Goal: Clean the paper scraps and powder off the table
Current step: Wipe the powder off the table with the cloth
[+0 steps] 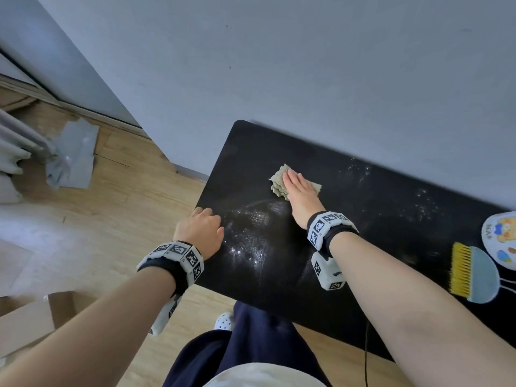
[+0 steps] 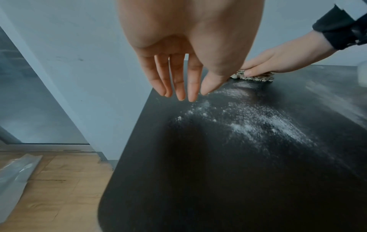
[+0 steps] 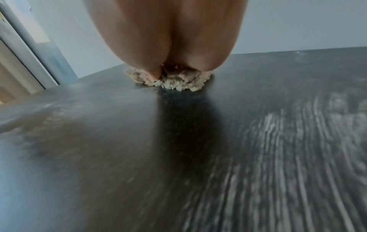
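Observation:
A black table (image 1: 349,247) carries smeared white powder (image 1: 251,241) near its left end and fainter specks (image 1: 424,202) toward the back right. My right hand (image 1: 296,182) lies flat, fingers straight, pressing a beige cloth (image 1: 279,182) onto the tabletop behind the powder. In the right wrist view the palm (image 3: 168,47) covers the cloth (image 3: 178,81). My left hand (image 1: 206,219) hovers at the table's left edge and holds nothing. Its fingers (image 2: 178,87) hang loose above the powder (image 2: 248,122). No paper scraps show.
A brush (image 1: 469,272) with yellow bristles and a cartoon-printed dustpan (image 1: 502,238) lie at the table's right end. A wall (image 1: 307,65) runs behind the table. On the wooden floor to the left are a grey plastic bag (image 1: 72,157) and a cardboard box (image 1: 25,319).

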Demonstrator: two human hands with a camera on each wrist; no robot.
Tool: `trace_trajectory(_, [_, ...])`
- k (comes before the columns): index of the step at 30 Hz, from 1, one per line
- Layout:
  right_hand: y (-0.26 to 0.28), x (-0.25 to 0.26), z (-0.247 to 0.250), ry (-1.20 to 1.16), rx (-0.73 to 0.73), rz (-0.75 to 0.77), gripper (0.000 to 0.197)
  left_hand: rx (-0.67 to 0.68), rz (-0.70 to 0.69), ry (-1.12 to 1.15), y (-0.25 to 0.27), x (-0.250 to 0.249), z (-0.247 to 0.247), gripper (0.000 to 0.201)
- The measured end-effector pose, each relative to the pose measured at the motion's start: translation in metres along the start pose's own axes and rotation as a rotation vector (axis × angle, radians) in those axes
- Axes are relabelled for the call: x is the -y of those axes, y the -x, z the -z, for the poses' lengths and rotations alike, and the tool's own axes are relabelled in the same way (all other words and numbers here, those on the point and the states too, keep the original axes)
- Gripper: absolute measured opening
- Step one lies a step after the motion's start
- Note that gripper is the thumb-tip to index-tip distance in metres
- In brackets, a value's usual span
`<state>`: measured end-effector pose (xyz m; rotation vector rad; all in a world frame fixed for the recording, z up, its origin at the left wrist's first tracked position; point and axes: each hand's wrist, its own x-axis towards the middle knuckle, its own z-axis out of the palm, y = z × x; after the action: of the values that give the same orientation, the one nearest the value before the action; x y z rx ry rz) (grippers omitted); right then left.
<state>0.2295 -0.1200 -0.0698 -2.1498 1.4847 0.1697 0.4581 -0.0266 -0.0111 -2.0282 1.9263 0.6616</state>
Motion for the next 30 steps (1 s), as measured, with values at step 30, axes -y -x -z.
trace_trajectory(30, [0.061, 0.104, -0.066, 0.075, 0.119, 0.303, 0.059, 0.005, -0.018, -0.009, 0.071, 0.053, -0.041, 0.028])
